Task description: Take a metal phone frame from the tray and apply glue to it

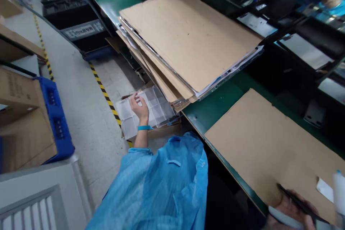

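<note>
Clear plastic tray point(147, 109) sits low beside the bench, on top of a carton on the floor, just past the yellow-black floor tape point(104, 91). My left hand point(139, 107) is down on it, fingers point(134, 97) curled over its near-left part; the grip looks loose, maybe closing on the edge, and I can't tell if it has actually pinched. Blue wristband point(143, 127) and blue gown sleeve point(161, 179) run back to me.

To do this well, I judge: get fingers under the rim rather than on the thin cell walls, lift level so the flimsy sheet doesn't buckle, and clear the overhanging cardboard stack point(185, 39) on the way up.

Right hand point(292, 208) is at the bottom edge, wrapped round a dark pen-like tool point(299, 203) and resting on the cardboard sheet point(272, 147) on the green bench point(215, 104).

Hard to see: tray contents, if any, since the cells read as empty but glare blurs them. The carton under it is mostly covered. My right hand is cut off by the frame. The white object point(339, 190) at far right is blurred and I can't identify it.
</note>
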